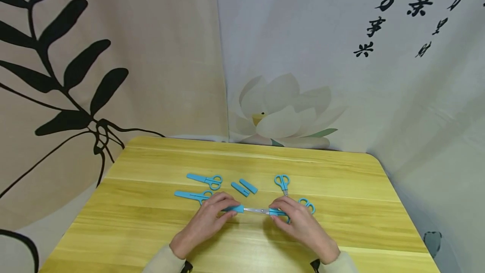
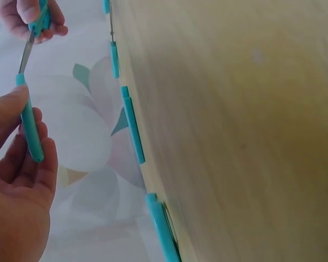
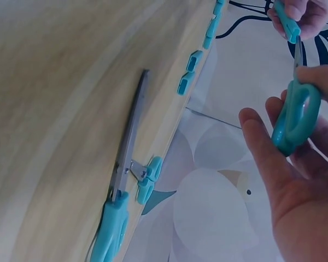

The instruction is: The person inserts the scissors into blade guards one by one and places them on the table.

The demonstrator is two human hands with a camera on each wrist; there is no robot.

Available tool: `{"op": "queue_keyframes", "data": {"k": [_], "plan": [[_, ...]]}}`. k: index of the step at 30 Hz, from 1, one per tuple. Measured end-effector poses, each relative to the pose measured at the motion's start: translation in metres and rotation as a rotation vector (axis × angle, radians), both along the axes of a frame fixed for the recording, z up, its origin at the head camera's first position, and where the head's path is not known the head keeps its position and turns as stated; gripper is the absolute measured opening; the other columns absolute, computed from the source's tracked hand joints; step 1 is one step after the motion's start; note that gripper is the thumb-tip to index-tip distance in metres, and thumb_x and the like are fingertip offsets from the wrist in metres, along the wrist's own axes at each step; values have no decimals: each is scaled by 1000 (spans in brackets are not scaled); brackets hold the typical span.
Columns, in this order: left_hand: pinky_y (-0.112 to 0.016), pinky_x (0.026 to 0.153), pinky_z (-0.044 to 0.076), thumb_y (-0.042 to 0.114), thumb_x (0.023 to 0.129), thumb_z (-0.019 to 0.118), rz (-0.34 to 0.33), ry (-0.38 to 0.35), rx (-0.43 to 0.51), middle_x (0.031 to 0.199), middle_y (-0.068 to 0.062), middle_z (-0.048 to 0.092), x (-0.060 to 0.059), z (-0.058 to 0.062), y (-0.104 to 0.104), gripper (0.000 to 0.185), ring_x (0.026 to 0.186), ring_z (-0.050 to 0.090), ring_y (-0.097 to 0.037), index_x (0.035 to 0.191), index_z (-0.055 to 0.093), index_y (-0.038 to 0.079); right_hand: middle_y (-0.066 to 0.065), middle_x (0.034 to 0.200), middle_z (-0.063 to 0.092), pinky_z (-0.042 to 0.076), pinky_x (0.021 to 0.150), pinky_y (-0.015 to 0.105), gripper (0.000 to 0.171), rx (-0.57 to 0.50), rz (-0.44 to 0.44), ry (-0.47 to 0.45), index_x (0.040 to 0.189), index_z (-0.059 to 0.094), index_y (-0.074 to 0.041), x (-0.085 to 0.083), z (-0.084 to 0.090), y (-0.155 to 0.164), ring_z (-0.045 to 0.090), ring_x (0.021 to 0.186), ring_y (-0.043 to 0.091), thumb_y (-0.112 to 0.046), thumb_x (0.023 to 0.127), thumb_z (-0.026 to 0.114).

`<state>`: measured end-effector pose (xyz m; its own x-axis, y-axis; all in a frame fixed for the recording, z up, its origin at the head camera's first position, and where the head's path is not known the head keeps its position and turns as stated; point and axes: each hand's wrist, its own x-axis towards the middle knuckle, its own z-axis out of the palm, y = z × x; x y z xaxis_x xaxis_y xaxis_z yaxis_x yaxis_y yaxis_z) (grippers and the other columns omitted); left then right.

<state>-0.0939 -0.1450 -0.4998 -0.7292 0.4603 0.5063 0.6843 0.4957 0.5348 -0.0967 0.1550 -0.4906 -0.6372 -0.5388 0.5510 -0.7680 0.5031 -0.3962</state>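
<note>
Over the front middle of the table, my left hand [image 1: 210, 218] pinches a blue scissors cover [image 1: 235, 209] between thumb and fingers. My right hand [image 1: 299, 222] grips a pair of scissors by the blue handles [image 3: 298, 117]. Their closed metal blades [image 1: 256, 211] point left, lined up with the cover, and the tips meet its mouth; how deep they sit inside is hidden. Behind my right hand lie two uncovered scissors [image 1: 282, 181] [image 1: 307, 204], their blades partly hidden by the hand in the head view. A longer bare blade [image 3: 132, 131] shows in the right wrist view.
Two loose blue covers [image 1: 240, 189] [image 1: 248, 186] lie side by side beyond my hands. Two covered scissors [image 1: 204, 180] [image 1: 192, 196] lie to the left, the nearer one close to my left hand. Printed curtains [image 1: 182, 54] hang behind the wooden table [image 1: 151, 231].
</note>
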Motion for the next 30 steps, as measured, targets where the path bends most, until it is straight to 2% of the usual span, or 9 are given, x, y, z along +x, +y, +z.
{"op": "queue_keyframes", "data": {"k": [5,13,23,30], "plan": [[-28,79,57,9,89,82,2,-1,10,111,4,68,0,-1,0,25,101,64,-15,113,77,13,-3,107,70,58,75,22,26,-3,1,-2,103,73,-10,0,-2,-2,69,87,9,-3,81,85],[-31,81,56,12,92,80,21,-65,-13,113,7,65,1,3,1,23,103,62,-13,115,77,16,-2,107,70,60,74,28,29,21,-30,-38,104,75,-10,0,2,-6,70,89,12,-9,79,90],[-26,77,54,8,91,79,-37,26,5,110,5,65,-3,3,2,24,96,61,-11,114,76,13,0,105,71,58,71,22,28,23,-32,28,101,76,-7,-4,5,-14,70,86,12,-6,77,89],[-23,74,52,6,90,80,-36,45,12,109,6,64,-3,3,4,23,93,59,-10,112,76,12,-2,106,69,58,70,22,25,16,-36,41,100,74,-10,-5,5,-19,69,88,11,-5,78,85]]}}
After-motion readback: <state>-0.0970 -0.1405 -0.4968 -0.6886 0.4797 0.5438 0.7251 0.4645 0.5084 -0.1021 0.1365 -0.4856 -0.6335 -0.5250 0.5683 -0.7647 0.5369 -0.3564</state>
